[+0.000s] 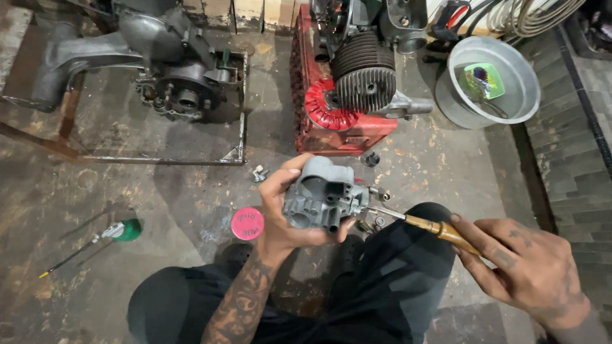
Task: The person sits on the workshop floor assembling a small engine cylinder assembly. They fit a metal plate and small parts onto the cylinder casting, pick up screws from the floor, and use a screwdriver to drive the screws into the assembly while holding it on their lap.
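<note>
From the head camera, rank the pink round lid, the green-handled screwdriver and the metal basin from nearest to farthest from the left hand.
1. Pink round lid: on the floor just left of the left hand.
2. Green-handled screwdriver: farther left on the floor.
3. Metal basin: far upper right, beside the red engine.

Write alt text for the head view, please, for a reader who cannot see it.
A left hand holds a grey carburettor while the right hand puts a wooden-handled screwdriver to its side; engines sit on the concrete floor.
</note>
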